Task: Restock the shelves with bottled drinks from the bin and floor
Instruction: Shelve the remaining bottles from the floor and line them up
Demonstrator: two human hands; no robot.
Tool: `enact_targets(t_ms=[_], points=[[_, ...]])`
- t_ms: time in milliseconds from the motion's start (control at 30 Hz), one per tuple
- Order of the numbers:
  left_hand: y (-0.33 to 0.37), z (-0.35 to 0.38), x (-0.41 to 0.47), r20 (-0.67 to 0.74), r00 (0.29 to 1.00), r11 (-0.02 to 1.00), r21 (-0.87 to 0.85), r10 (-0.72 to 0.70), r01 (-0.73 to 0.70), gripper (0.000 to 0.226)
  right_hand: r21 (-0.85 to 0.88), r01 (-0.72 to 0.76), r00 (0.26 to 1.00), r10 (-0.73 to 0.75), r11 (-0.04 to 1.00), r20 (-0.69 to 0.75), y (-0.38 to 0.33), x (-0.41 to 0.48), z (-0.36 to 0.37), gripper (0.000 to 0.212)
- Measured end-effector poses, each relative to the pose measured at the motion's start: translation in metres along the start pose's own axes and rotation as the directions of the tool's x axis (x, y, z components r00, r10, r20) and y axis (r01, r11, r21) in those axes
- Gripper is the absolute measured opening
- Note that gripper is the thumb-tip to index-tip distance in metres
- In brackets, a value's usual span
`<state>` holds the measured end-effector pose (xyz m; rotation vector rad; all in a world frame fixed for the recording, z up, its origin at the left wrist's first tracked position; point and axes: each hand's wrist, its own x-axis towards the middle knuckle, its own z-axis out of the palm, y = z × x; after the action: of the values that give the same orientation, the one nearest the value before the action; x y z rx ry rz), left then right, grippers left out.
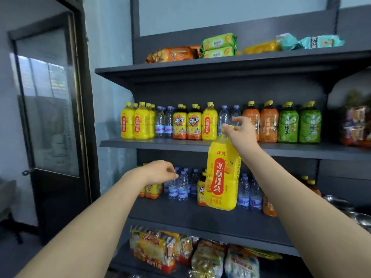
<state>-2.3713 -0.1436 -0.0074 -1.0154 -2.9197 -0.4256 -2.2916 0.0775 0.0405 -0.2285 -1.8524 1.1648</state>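
The right hand (244, 130) grips a large yellow bottle (222, 173) by its cap, before the shelf (160, 143) edge; the left hand (160, 171), loosely curled and empty, hovers by small water bottles (180, 185) lower down.

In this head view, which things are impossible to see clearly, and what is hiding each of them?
- Cap of the big yellow plastic bottle: covered by the right hand.
- Orange-labelled bottles on the lower drinks shelf: partly behind the left hand.
- Clear water bottles: partly behind the yellow bottle.
- Shiny metal bowls: cut by the right edge.
- Bin and floor stock: outside the frame.
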Motion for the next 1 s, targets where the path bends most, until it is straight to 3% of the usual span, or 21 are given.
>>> enact_targets(t_ms=[233, 433, 1000], points=[[-0.046, -0.028, 0.043, -0.016, 0.997, 0.997, 0.018, 0.073, -0.072, 0.038, 0.066, 0.048, 0.991, -0.040, 0.997, -0.126, -0.019, 0.027, 0.057, 0.039], [-0.057, -0.040, 0.074, -0.024, 0.988, 0.988, -0.007, 0.155, -0.155, 0.038, 0.057, 0.034, 0.991, -0.026, 0.998, -0.133, -0.024, 0.055, 0.088, 0.042], [-0.042, -0.076, 0.227, -0.114, 0.969, 0.975, 0.000, 0.221, -0.222, 0.038, 0.101, 0.124, 0.980, -0.105, 0.987, -0.171, 0.008, 0.199, 0.097, 0.036]])
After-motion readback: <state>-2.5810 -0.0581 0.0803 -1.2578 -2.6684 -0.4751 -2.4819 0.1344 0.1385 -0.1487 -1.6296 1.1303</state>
